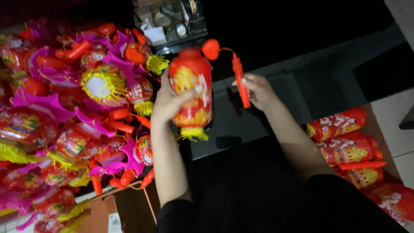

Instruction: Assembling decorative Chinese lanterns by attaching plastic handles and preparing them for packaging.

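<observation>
My left hand (169, 100) grips a red and yellow toy lantern (191, 88) upright by its side; a yellow tassel fringe hangs from its bottom. My right hand (257, 89) holds the lantern's red stick handle (240, 80) to the right of it. A thin cord runs from the stick's top to a red cap (211, 48) above the lantern. Both hands are raised over a dark tabletop (302, 82).
A big heap of red, pink and yellow lanterns (73, 112) fills the left side. Several more red lanterns (349, 144) lie in a box at the right. A clear organiser with small items (168, 21) stands at the back. A cardboard box (103, 213) sits lower left.
</observation>
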